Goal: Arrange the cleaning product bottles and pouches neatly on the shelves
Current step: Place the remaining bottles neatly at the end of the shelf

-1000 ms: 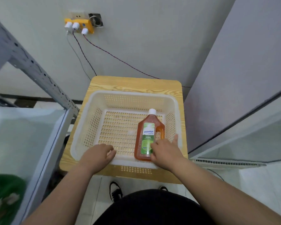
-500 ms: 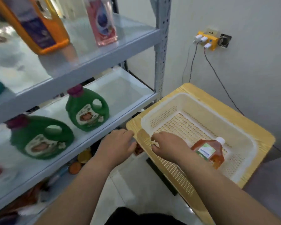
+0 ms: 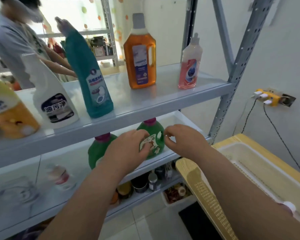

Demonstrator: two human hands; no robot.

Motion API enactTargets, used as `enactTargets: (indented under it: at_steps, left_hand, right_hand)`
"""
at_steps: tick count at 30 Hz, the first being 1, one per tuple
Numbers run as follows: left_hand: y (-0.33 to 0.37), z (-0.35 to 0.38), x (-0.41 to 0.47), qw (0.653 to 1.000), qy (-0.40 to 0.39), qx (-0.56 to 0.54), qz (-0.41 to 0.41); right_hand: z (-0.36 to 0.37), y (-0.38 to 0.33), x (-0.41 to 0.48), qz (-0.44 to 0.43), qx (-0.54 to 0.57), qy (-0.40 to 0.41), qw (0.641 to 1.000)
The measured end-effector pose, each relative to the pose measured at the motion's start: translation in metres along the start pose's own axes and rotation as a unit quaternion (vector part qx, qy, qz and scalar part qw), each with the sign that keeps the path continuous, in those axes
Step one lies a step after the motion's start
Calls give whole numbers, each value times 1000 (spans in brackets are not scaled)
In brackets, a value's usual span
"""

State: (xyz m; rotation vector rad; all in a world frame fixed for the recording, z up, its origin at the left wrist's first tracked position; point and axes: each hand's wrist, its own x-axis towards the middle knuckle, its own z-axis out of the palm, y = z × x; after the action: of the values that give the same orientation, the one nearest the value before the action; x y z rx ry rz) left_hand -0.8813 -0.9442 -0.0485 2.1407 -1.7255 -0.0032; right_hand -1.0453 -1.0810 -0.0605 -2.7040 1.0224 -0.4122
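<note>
Left hand (image 3: 128, 149): reaches to the middle shelf (image 3: 71, 156), fingers bent over the label of the right green jug (image 3: 153, 129). I cannot tell whether they grasp it or only touch it.
Right hand (image 3: 182, 141): just beside that jug's handle, fingers curled. I cannot tell whether they pinch the handle.
Right green jug: upright, magenta cap, near the front edge and right end of the middle shelf.
Left green jug (image 3: 98, 149): upright just beside it, partly hidden by the left forearm.
Upper shelf (image 3: 145, 102): from left end to right end stand the yellow bottle (image 3: 9, 115), white spray bottle (image 3: 54, 101), teal bottle (image 3: 90, 80), amber bottle (image 3: 140, 61) and pink bottle (image 3: 189, 68), all upright and spaced apart.
Basket (image 3: 249, 163): white, on the wooden tabletop (image 3: 194, 172) to the right of the shelves.
Background: person (image 3: 12, 49) behind the rack, blurred.
</note>
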Motion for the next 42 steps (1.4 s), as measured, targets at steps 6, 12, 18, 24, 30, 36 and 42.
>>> enactTargets:
  at_steps: [6, 12, 18, 24, 30, 36, 42]
  left_hand:
    - [-9, -23, 15, 991, 51, -122, 0]
    - [-5, -30, 86, 960, 123, -243, -71]
    - [-6, -24, 176, 914, 186, -304, -193]
    - [-30, -26, 249, 865, 240, -336, -285]
    - [-53, -10, 274, 856, 207, -392, -266]
    - [-53, -4, 274, 862, 201, -390, -256]
    - [-34, -6, 264, 884, 212, -316, -272]
  right_hand:
    - [-19, -28, 32, -20, 22, 81, 996]
    - [-48, -13, 105, -44, -6, 75, 996]
    - [-52, 27, 184, -27, -47, 9, 998]
    - [-29, 51, 203, -46, -10, 14, 999]
    - [-22, 60, 209, -56, 20, 33, 998]
    - [-25, 60, 207, -56, 29, 32, 998]
    - [-31, 55, 200, -33, 37, 38, 998]
